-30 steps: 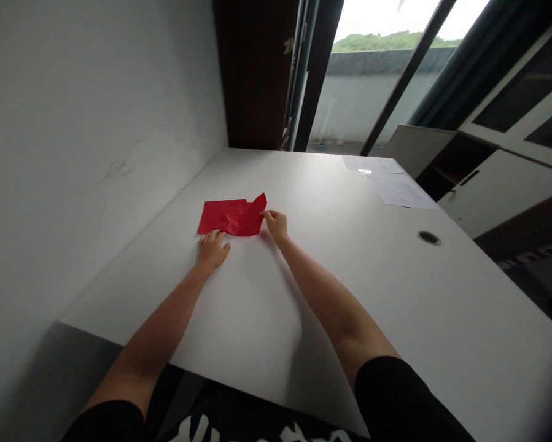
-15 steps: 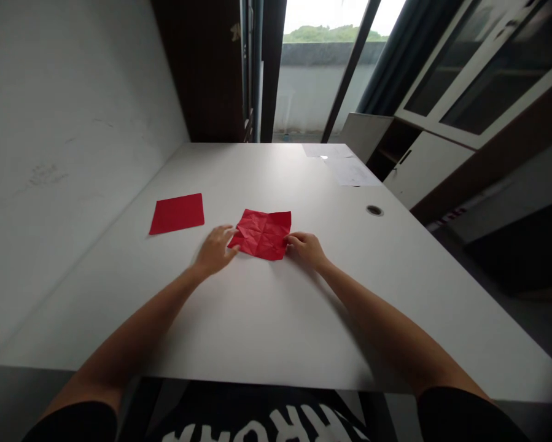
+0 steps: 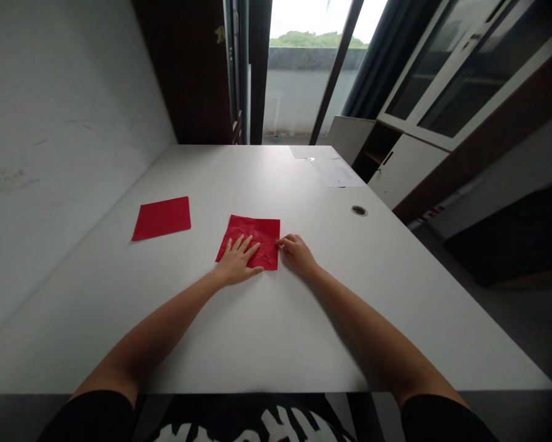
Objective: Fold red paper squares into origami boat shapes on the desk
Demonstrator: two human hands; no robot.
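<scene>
A creased square of red paper [image 3: 253, 233] lies flat on the white table, with fold lines across it. My left hand [image 3: 237, 261] presses on its lower left part, fingers spread, hiding that corner. My right hand [image 3: 296, 255] sits at the paper's right edge, fingers curled, their tips on the edge. Whether it pinches the paper is hidden. A smooth, flat red sheet [image 3: 161, 218] lies farther left, untouched by either hand.
Loose white papers [image 3: 327, 166] lie at the table's far right end, and a round cable grommet [image 3: 359, 210] is set in the top. A white wall [image 3: 64, 110] runs along the left side. A cabinet with glass doors [image 3: 441, 80] stands to the right.
The creased paper has turned and now sits squarer. My left hand has moved from its left corner onto its surface. The view has tilted, and the smooth sheet has come into view since the oldest frame.
</scene>
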